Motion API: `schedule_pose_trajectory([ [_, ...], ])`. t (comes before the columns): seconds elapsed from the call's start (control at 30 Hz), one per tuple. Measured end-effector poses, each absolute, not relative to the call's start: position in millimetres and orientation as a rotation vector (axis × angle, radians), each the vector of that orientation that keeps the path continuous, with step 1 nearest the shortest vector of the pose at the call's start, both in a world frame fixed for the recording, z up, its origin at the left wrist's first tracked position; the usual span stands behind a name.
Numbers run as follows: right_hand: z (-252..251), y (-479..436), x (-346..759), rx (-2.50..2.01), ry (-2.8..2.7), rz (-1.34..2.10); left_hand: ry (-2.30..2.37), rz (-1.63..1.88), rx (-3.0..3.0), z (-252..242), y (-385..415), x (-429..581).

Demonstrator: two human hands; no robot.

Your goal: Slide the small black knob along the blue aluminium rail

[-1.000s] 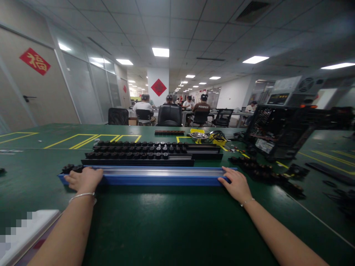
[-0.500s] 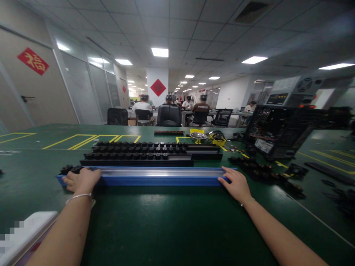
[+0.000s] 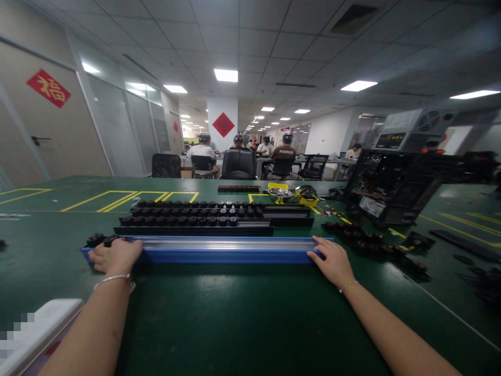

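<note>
A long blue rail (image 3: 227, 256) with a shiny metal channel lies across the green table in front of me. My left hand (image 3: 117, 256) is closed over its left part, fingers over the front and top. Just beyond that hand, black knob-like pieces (image 3: 94, 239) sit in the rail's left end. At the other end my right hand (image 3: 333, 262) grips the rail, thumb at the front face and fingers over the top edge. Behind it lie several black rails (image 3: 193, 230) holding rows of similar black pieces.
At the right stands an open black computer case (image 3: 391, 188) with a grey power supply (image 3: 415, 128) on top. A metal bowl (image 3: 279, 194) and cables (image 3: 308, 194) are farther back. Loose black parts (image 3: 364, 239) lie right of the rails. People sit at distant desks.
Both hands stay in place on the blue rail. My left fingers shift slightly near the black pieces; little else differs.
</note>
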State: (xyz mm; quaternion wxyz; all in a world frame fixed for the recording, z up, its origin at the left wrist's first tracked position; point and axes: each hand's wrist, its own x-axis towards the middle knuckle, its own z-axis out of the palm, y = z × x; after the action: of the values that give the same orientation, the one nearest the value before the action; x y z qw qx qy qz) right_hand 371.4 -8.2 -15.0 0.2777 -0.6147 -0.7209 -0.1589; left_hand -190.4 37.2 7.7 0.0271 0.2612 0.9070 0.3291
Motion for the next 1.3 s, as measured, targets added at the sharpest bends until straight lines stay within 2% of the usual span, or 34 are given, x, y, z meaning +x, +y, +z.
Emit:
schedule_pose_trajectory([
  [1.3, -18, -6, 372, -1.677, -1.986, -0.463, 2.779, 1.039, 0.887, 3, 39, -180],
])
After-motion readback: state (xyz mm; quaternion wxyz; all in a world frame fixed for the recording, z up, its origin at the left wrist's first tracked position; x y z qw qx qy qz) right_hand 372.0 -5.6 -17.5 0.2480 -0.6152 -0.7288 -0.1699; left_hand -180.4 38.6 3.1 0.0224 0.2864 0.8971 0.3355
